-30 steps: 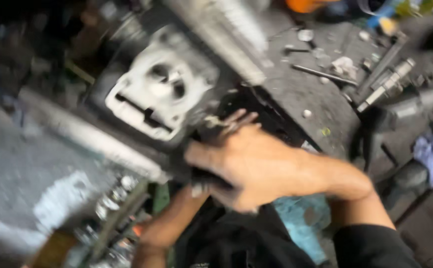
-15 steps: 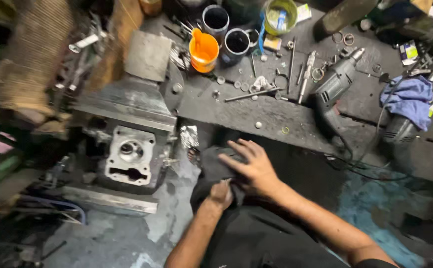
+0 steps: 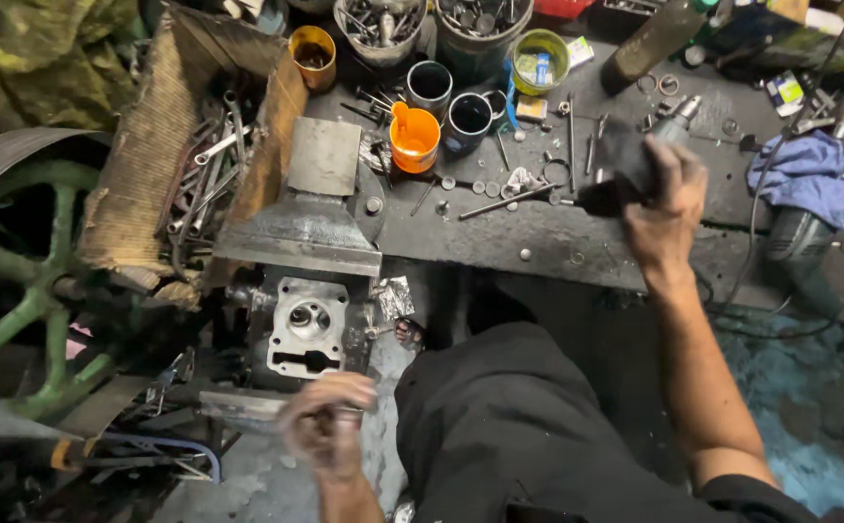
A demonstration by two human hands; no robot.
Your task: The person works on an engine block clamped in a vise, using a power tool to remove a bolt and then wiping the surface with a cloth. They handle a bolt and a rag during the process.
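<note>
far left: green wheel [image 3: 25, 291], then cardboard box of spanners [image 3: 165, 165]. engine block [image 3: 307, 334] sits upright at bench edge, grey plate [image 3: 323, 155] on the casting behind it. left hand [image 3: 328, 426] just below the block, blurred, fingers curled in, can't tell if it holds anything. orange jug [image 3: 414, 138] + dark cups [image 3: 468, 121] mid bench. right hand [image 3: 662, 208] raised over bench, fingers wrapped tight round a dark tool [image 3: 620, 174], prob. a drill. blue rag [image 3: 809, 179] far right.

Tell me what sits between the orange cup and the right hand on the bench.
Head view: between the orange cup and right hand lie loose washers, a metal rod and small parts.
</note>
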